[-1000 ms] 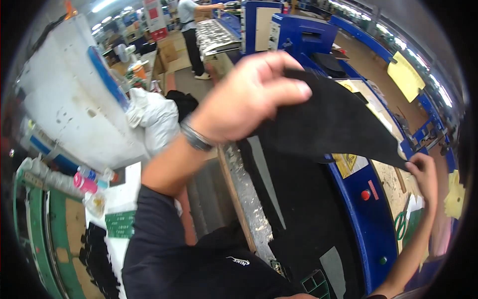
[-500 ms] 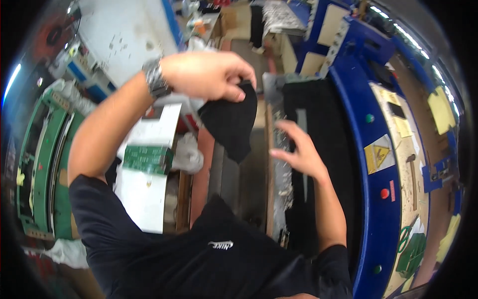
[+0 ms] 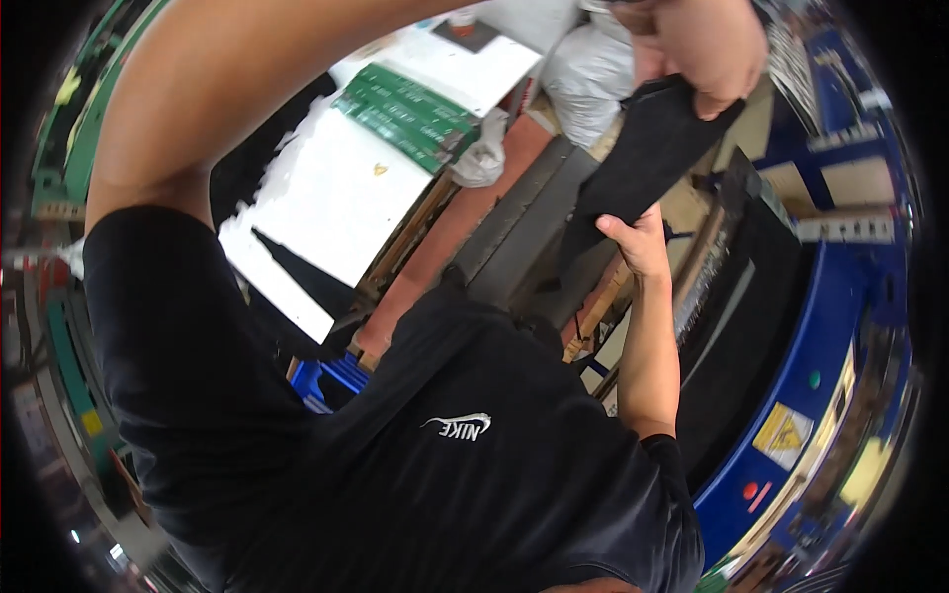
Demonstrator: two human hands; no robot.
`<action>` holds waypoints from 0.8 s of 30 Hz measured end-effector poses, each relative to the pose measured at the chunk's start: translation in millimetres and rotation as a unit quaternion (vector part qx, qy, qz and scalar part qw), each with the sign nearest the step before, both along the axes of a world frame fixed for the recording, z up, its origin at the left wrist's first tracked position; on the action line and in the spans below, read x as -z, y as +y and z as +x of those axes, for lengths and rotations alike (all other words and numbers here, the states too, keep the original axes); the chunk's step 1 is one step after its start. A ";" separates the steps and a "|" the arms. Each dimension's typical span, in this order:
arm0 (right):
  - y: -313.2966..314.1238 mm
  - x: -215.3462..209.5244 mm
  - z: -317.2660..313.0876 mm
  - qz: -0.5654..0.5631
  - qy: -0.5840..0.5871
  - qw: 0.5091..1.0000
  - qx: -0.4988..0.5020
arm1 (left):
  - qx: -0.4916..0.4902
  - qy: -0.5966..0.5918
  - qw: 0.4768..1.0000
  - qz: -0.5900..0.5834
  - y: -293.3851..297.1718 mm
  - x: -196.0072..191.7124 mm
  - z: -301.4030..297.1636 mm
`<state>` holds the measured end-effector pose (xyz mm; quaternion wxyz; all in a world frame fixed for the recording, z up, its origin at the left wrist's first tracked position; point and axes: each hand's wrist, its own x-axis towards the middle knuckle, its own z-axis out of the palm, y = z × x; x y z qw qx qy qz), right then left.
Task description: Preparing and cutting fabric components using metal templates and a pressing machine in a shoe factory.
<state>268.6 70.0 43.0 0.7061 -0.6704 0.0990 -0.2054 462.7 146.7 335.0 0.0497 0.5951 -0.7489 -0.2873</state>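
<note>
A piece of black fabric [image 3: 647, 143] hangs between my two hands, stretched slantwise in front of me. My left hand [image 3: 712, 49] reaches far forward and is closed on the fabric's upper end, partly cut off by the top of the picture. Lower down, my right hand [image 3: 645, 245] grips the edge of the same piece, its thumb lying on top and its other fingers mostly hidden behind. Below the right hand, a loose flap of the fabric droops over the gap between the work surfaces.
On the left, a white table [image 3: 346, 212] carries a green block-like piece [image 3: 410, 114] and a narrow black strip [image 3: 301, 272]. A blue machine [image 3: 761, 445] with a black bed [image 3: 741, 346] stands at the right. Pale plastic bags [image 3: 588, 79] lie ahead.
My right hand, free and spread over the machine edge before, now holds the fabric. My left hand has moved forward and right with it. The view has turned toward the white table.
</note>
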 end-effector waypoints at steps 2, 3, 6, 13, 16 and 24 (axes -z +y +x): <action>-7.7 37.6 19.8 0.035 0.018 0.997 -0.060 | -0.066 0.053 0.996 0.037 5.0 13.2 40.9; -5.7 45.5 33.1 0.058 0.025 0.992 -0.108 | -0.105 0.056 0.992 0.036 15.1 14.9 58.3; 25.1 42.4 72.7 0.128 0.036 0.975 -0.177 | -0.222 0.068 0.972 0.030 50.1 25.6 101.6; 36.4 76.2 120.0 0.170 0.114 0.908 -0.365 | -0.501 0.079 0.861 0.033 159.1 49.8 166.9; 26.3 86.9 140.2 0.175 0.176 0.873 -0.419 | -0.595 0.081 0.798 0.036 207.6 54.0 172.2; 0.9 84.5 324.6 -0.161 0.341 0.753 -0.539 | -0.830 0.173 0.529 -0.037 412.6 210.9 102.8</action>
